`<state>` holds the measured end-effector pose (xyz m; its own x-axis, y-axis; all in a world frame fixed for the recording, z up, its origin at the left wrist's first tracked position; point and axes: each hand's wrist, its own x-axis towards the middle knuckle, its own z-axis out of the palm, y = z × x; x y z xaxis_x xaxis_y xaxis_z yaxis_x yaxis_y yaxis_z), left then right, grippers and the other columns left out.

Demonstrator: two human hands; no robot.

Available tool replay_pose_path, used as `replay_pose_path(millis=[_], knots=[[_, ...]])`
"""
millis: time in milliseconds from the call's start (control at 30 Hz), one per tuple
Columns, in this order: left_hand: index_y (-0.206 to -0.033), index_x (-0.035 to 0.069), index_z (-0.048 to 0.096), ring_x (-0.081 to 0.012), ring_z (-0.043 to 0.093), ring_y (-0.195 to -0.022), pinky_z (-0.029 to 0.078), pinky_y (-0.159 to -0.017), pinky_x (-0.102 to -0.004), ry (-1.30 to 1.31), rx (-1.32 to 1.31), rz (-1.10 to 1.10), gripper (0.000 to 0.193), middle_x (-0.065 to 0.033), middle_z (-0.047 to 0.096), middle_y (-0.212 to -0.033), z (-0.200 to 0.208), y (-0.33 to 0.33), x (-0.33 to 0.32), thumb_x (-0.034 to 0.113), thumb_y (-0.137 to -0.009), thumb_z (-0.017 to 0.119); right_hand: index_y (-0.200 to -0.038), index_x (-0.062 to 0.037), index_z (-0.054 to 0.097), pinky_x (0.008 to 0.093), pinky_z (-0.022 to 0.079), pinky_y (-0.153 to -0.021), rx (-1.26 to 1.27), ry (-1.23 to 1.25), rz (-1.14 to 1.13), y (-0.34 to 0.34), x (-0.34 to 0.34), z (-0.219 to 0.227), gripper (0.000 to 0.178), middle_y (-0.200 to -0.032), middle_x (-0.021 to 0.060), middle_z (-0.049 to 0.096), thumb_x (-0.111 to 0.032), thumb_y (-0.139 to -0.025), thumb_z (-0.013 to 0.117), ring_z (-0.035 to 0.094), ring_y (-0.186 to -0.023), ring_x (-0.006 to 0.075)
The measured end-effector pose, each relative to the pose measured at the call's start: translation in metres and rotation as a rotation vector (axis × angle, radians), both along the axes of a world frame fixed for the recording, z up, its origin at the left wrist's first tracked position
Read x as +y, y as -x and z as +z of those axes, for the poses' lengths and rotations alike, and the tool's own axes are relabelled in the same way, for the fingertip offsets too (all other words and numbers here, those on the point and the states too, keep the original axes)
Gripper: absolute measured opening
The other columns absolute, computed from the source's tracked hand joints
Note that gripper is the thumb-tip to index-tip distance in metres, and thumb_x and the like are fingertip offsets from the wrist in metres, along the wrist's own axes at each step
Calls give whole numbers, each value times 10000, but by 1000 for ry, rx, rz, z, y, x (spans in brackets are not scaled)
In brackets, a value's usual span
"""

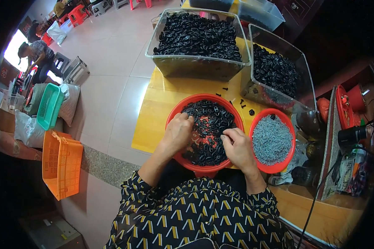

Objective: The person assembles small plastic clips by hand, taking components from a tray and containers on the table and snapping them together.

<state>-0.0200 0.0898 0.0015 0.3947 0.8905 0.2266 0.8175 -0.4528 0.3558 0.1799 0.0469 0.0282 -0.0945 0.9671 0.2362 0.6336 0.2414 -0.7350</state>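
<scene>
A red basin (197,98) in front of me holds many small black oval pieces with holes (210,110), and its red bottom shows between them. Over its left side is my left hand (178,133), fingers curled together. On the opposite side, my right hand (238,146) has thumb and fingers pinched just above the black pieces. Whatever either hand holds is too small or hidden to make out. Beside my right hand stands a smaller red bowl (293,143) full of silvery screws (272,139).
Two clear tubs of black pieces (197,35) (276,72) stand on the yellow table (153,103). A few dark screws (242,103) lie near the basin. Left on the floor are an orange crate (62,166), a green basket (50,106) and sacks. Another person (39,58) works farther off.
</scene>
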Motion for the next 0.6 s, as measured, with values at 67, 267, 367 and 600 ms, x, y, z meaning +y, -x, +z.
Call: replay_pose_path(millis=[67,267,367,600], knots=[[-738,-1,562,-299,534,-758,452,-660,-363,31,6,7,179,-151,539,-756,5,-3,0,48,-570,601,-799,18,577,310,447,-588,-134,-163,119,2,2,-11,107,-729,126,563,-41,-711,580,546,-640,258],[-742,5,566,-295,531,-781,449,-683,-358,29,26,33,189,-144,539,-775,-3,-1,3,78,-572,602,-753,-27,567,355,408,-675,-399,-119,227,20,1,-15,83,-742,125,485,-46,-673,575,474,-752,282],[-743,7,568,-295,530,-781,445,-687,-358,18,40,44,208,-144,539,-778,-4,-1,3,85,-556,614,-712,-15,539,357,407,-660,-466,-119,234,24,0,-19,45,-730,130,471,-34,-674,551,465,-737,287],[-767,-1,549,-298,517,-783,437,-686,-365,45,-62,52,204,-151,528,-775,5,-4,-4,57,-584,615,-723,-4,532,345,433,-645,-607,-122,246,32,-1,-18,90,-768,141,488,-38,-645,505,480,-764,278]])
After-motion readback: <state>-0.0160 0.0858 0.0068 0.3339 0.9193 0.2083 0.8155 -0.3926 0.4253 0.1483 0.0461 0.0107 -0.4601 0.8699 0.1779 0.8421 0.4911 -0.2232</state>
